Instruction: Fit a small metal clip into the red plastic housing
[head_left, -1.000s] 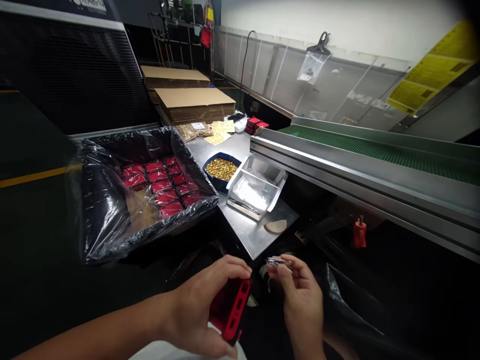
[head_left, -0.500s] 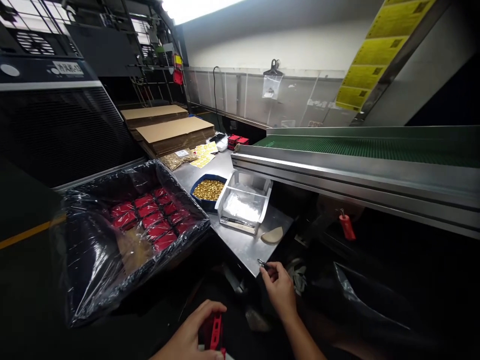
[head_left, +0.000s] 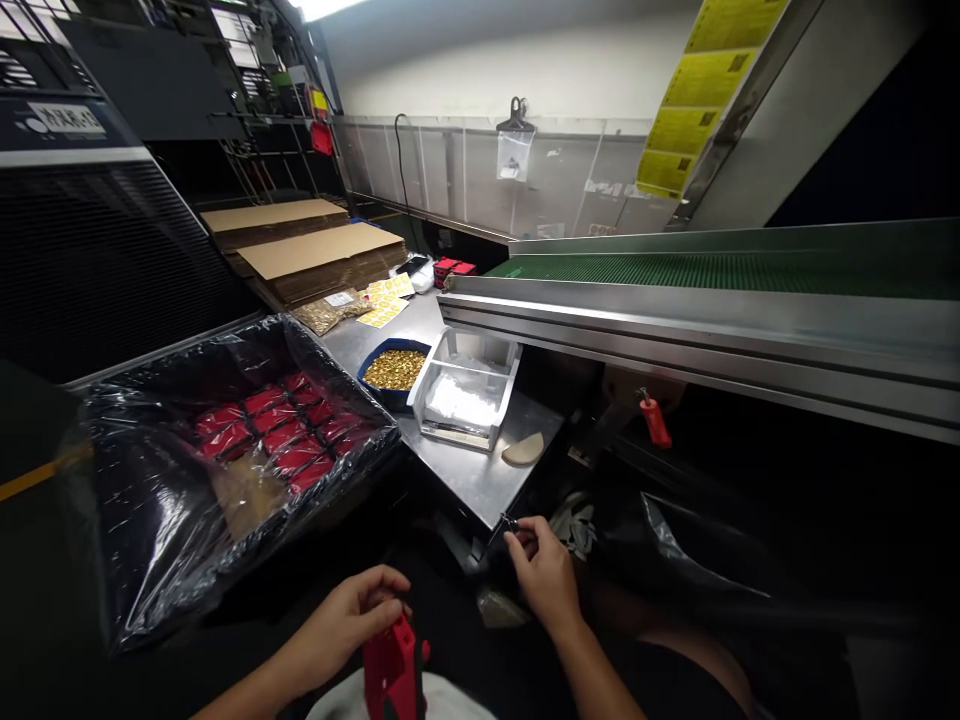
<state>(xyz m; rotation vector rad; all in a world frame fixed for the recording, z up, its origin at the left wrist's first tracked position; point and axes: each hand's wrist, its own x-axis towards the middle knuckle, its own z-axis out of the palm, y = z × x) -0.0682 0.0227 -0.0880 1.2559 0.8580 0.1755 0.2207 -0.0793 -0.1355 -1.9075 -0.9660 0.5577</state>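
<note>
Red case [head_left: 396, 668] is gripped in the left hand [head_left: 354, 612], a small piece [head_left: 509, 523] pinched in the right hand [head_left: 546, 568]; steady handling seems needed.

The red part [head_left: 386, 675] looks like smooth, hard plastic with a soft sheen. Bare metal gives the bench [head_left: 472, 490] a smooth, satin shine. Glossy, crinkled plastic film forms the black liner [head_left: 154, 540]. The gold bits [head_left: 396, 370] glint like polished metal in a blue plastic bowl [head_left: 373, 390]. The cardboard [head_left: 322, 250] is matt; the green belt [head_left: 675, 268] looks ribbed, its rail [head_left: 637, 340] smooth metal.
</note>
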